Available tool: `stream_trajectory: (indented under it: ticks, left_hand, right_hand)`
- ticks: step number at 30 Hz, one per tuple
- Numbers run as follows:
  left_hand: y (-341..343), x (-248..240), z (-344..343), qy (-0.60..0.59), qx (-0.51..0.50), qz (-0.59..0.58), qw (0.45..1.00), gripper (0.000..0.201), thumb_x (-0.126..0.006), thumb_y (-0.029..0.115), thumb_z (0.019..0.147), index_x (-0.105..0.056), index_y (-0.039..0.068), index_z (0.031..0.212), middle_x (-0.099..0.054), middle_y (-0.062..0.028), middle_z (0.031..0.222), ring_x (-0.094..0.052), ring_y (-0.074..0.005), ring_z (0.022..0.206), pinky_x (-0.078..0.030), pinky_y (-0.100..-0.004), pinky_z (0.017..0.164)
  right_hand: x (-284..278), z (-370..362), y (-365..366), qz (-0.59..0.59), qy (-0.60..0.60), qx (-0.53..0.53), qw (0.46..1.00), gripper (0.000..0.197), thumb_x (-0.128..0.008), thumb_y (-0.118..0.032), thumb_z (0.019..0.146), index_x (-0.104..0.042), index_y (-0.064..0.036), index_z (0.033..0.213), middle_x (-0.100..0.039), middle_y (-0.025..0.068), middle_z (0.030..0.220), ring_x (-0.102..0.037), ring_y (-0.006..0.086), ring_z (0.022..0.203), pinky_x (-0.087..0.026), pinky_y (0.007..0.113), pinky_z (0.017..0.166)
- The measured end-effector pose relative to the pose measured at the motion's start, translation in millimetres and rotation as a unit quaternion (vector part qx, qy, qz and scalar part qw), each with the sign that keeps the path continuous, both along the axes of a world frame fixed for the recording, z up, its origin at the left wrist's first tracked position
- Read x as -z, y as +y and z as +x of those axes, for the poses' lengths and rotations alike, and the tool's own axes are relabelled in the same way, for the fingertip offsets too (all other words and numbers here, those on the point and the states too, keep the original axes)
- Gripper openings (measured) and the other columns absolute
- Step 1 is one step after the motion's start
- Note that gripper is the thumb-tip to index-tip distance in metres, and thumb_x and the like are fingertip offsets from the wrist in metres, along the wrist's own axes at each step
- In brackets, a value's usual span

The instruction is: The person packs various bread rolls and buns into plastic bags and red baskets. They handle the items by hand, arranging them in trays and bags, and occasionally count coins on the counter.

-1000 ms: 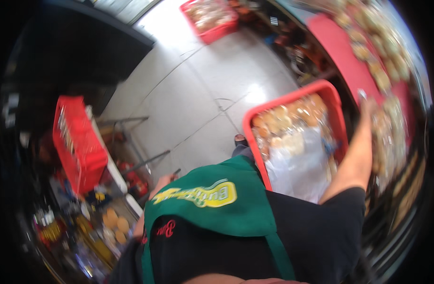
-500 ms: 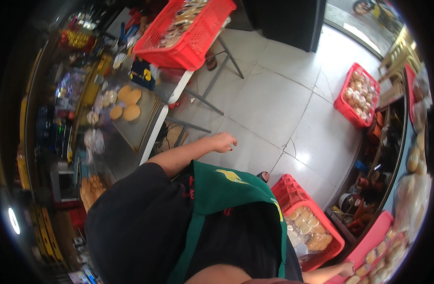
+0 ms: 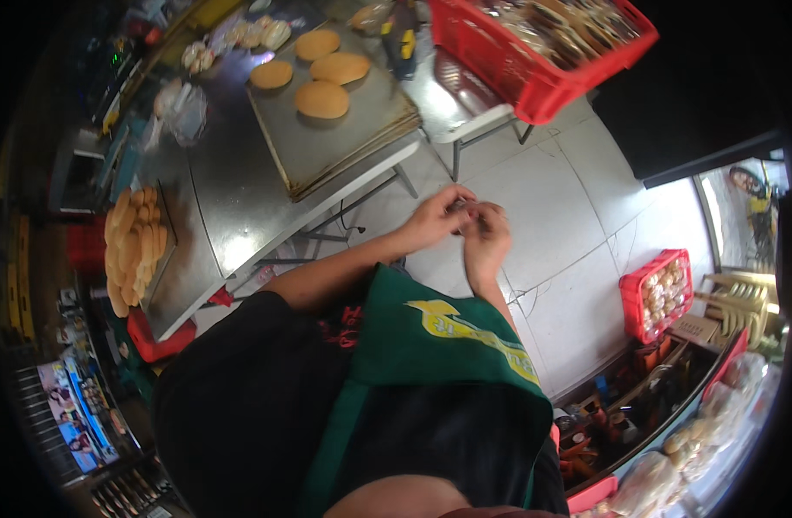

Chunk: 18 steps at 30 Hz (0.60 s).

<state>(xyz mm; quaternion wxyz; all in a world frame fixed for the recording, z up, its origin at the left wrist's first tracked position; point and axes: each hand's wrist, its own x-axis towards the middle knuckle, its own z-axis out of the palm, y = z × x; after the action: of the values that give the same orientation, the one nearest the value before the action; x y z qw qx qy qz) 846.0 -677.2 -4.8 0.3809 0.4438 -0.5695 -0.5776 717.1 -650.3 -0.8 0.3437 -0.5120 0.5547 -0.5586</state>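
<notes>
In front of my green apron point(image 3: 448, 341) my two hands meet at the fingertips, over the tiled floor. My left hand point(image 3: 435, 217) has its fingers curled and drawn together. Against it, my right hand point(image 3: 487, 235) is bent in at the wrist with its fingers closed too. Whatever lies between the fingers, if anything, is small, blurred and hidden. Nearest to the hands is the metal table point(image 3: 232, 194); on it lies a baking tray point(image 3: 296, 147) bearing several flat round breads point(image 3: 321, 100). Neither hand touches the table.
Long bread rolls point(image 3: 135, 246) are piled at the table's left end, near a clear plastic bag point(image 3: 187, 114). A red crate point(image 3: 547, 82) of packed goods stands at the back. Another red crate point(image 3: 639, 311) sits on the floor at right, by stacked chairs point(image 3: 741, 304) and a low shelf point(image 3: 624, 406).
My view has swung left, bringing the table and tray closer. My right hand has come up from the lower right to meet my left hand, whose fingers have drawn together.
</notes>
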Motion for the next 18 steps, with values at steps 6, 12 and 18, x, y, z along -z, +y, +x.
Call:
stream_trajectory:
  ticks: [6,12,18]
  left_hand:
    - [-40.7,-24.6,158.8,0.067,-0.121,0.066,0.988,0.019,-0.059,0.005,0.092,-0.059,0.004,0.110,-0.064,-0.0015,0.096,-0.058,-0.0070,0.086,-0.049,-0.0227,0.072]
    - [-50.1,-50.1,231.8,0.163,-0.206,0.090,0.961,0.018,-0.057,0.003,0.093,-0.058,0.005,0.110,-0.064,-0.0021,0.093,-0.057,-0.0062,0.084,-0.048,-0.0219,0.073]
    - [-46.4,-55.1,255.9,0.109,-0.254,-0.002,0.961,0.021,-0.054,-0.002,0.092,-0.054,0.000,0.113,-0.064,-0.0077,0.090,-0.060,-0.0090,0.083,-0.050,-0.0243,0.072]
  right_hand:
    - [-30.2,132.2,-65.4,0.133,-0.114,-0.111,0.978,0.018,-0.058,0.008,0.084,-0.060,-0.0001,0.100,-0.062,0.0060,0.094,-0.060,0.0128,0.086,-0.048,0.023,0.074]
    - [-45.7,208.9,-89.3,0.127,-0.198,-0.152,0.960,0.012,-0.058,0.000,0.090,-0.057,-0.0023,0.101,-0.059,0.0003,0.084,-0.052,0.0051,0.074,-0.042,0.020,0.065]
    - [-39.1,230.9,-107.2,0.164,-0.206,-0.205,0.943,0.009,-0.057,-0.008,0.095,-0.061,-0.0012,0.092,-0.059,-0.0018,0.082,-0.049,0.0040,0.073,-0.041,0.020,0.064]
